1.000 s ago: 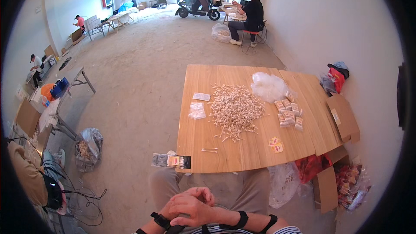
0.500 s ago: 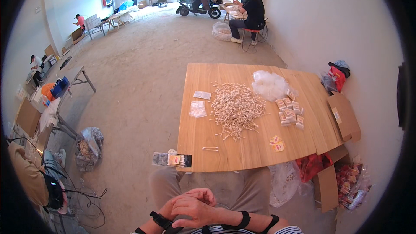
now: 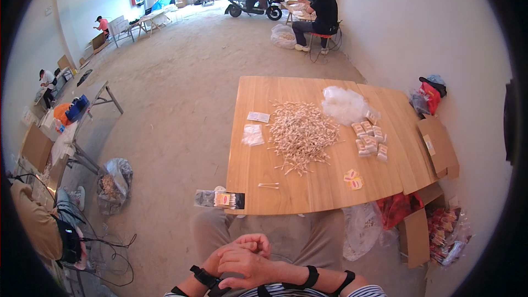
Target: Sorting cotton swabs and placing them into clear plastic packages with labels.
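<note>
Over my lap, my hands rest one across the other. My right hand (image 3: 245, 264) lies over my left wrist, its fingers loosely apart. From beneath it my left hand (image 3: 257, 243) comes out to the right, fingers a little bent with nothing visible in them. In front stands a wooden table (image 3: 297, 198) with a big heap of cotton swabs (image 3: 302, 135). Two loose cotton swabs (image 3: 268, 185) lie nearer to me. At the table's near left corner, an open pack of cotton swabs (image 3: 225, 200) with a yellow-red label sits on a black holder (image 3: 240, 201).
On the table are filled swab packs (image 3: 371, 142), clear plastic bags (image 3: 344, 104), flat bags (image 3: 253, 135) and yellow cards (image 3: 353, 180). Cardboard boxes (image 3: 415, 239) stand at the right wall. Left are a workbench (image 3: 85, 159) and a sack (image 3: 114, 186). Behind, a seated person (image 3: 324, 14) and a scooter (image 3: 253, 4).
The table and its contents sit slightly higher and further right in the picture, as the view has shifted a little. My hands stay crossed over my lap.
</note>
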A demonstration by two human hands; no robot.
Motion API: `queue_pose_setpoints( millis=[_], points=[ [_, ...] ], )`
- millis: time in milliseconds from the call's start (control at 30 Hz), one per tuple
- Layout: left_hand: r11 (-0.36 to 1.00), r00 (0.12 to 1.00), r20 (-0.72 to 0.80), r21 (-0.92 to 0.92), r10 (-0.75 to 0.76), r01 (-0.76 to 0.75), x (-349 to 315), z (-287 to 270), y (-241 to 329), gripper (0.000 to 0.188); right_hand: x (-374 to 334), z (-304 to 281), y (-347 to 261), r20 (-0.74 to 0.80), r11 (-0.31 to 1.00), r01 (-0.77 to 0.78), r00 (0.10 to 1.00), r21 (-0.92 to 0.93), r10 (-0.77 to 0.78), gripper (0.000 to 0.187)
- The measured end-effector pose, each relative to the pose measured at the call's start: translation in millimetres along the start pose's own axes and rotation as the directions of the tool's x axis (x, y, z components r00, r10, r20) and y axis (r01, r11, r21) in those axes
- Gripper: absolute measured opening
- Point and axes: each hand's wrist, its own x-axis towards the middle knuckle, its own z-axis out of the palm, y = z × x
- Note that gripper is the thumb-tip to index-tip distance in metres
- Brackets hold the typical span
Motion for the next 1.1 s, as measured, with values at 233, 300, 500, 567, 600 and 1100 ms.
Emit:
queue_pose_setpoints(
  millis=[233, 300, 500, 567, 600, 1100],
  points=[
    [0.998, 0.993, -0.097, -0.002, 0.069, -0.069, -0.2, 13.4, -12.8, 0.039, 5.0, -0.1, -4.7, 0.016, 0.999, 0.01, 1.0, 0.042, -0.011, 0.029],
    [0.997, 0.995, -0.072, 0.026, 0.068, -0.066, -4.1, -0.7, -17.2, 0.036, 5.8, 0.6, -6.1, 0.029, 0.999, 0.009, 1.0, 0.051, -0.011, 0.029],
    [0.989, 0.992, -0.021, 0.082, 0.126, -0.124, -5.0, -15.2, -19.9, 0.036, 4.7, 2.5, -2.7, 0.027, 0.999, 0.04, 0.999, 0.025, -0.041, 0.03],
    [0.99, 0.994, -0.068, 0.117, 0.09, -0.081, -4.2, -4.1, -12.9, 0.036, 0.6, 5.4, 3.3, 0.026, 0.998, 0.055, 0.998, 0.019, -0.055, 0.03],
    [0.988, 0.992, -0.116, 0.15, 0.054, -0.036, -3.9, 3.4, -8.6, 0.037, 1.5, 4.3, 1.9, 0.025, 0.998, 0.054, 0.998, 0.018, -0.054, 0.03],
    [0.99, 0.997, -0.081, 0.139, -0.016, 0.027, -11.2, -15.8, -14.8, 0.043, 5.8, 2.1, -5.7, 0.052, 0.999, 0.015, 0.998, 0.047, -0.017, 0.031]
  ],
)
